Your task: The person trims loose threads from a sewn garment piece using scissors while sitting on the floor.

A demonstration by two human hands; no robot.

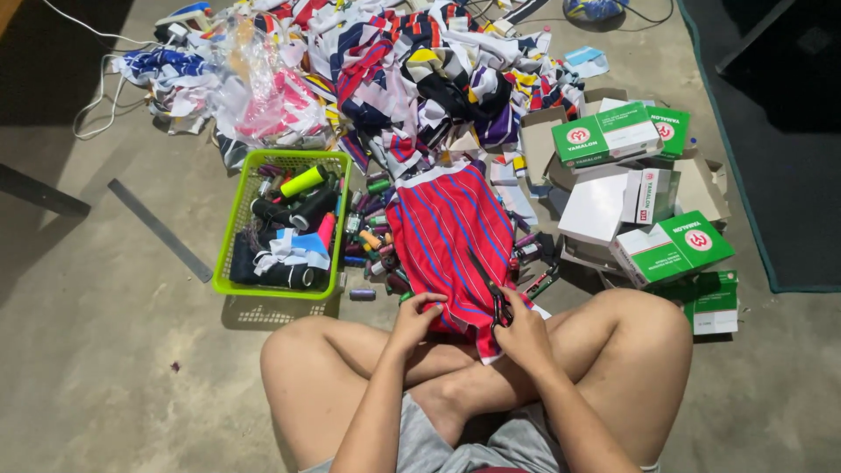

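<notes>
A lime-green basket [229,229] of thread spools was set on the concrete floor [105,350], a heap of coloured fabric scraps [394,70] was piled behind it, green-and-white boxes [670,248] were stacked nearby, and a grey ruler [159,229] was laid flat.

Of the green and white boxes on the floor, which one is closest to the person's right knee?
The flat green box lying lowest, right beside the knee; the other green boxes lie farther up.

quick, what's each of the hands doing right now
Left hand: fingers curled, gripping the near edge of the red striped cloth.
Right hand: closed on the cloth, dark scissors beside its fingers.
</notes>
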